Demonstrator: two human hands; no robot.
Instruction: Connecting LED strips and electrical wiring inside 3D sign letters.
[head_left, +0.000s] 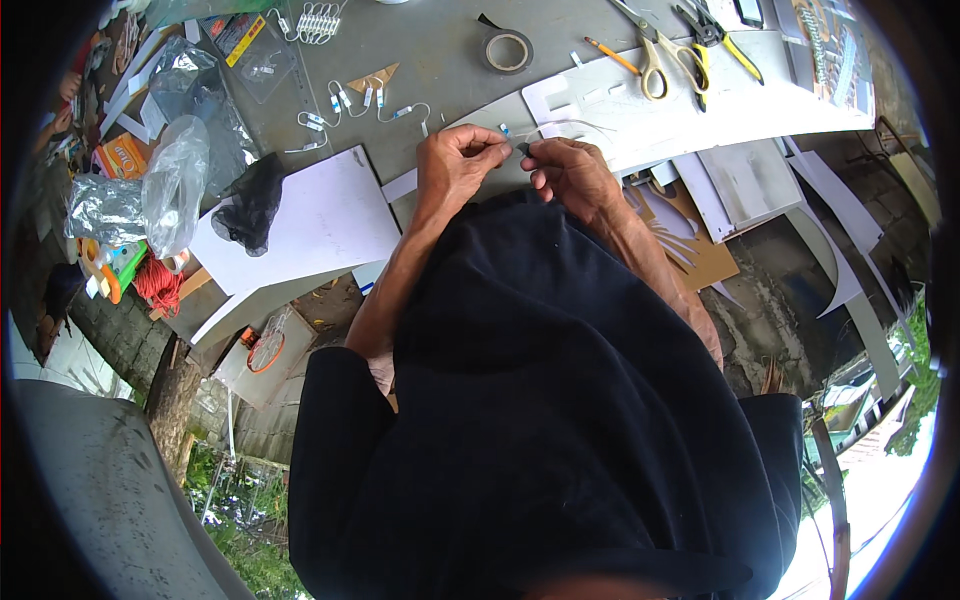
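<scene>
My left hand (pixel 458 168) is closed in a pinch, and what lies between its fingertips is too small to make out. Close beside it, my right hand (pixel 577 178) pinches a small dark piece (pixel 523 149) that looks like black tape. A small blue-and-white light module (pixel 504 129) shows just beyond the fingertips, with thin wires (pixel 575 123) curving off to the right. On the grey table to the left lies a string of wired light modules (pixel 315 122), one end reaching near my left hand. Farther back is a roll of black tape (pixel 507 50) with its end lifted.
Scissors (pixel 653 80), a pencil (pixel 610 55) and yellow-and-black pliers (pixel 722 42) lie at the back right, partly on a white sheet (pixel 690 115). Plastic bags (pixel 175 185), a black bag (pixel 250 208) and a white board (pixel 300 225) are at the left. Cut panels (pixel 755 180) stand at the right.
</scene>
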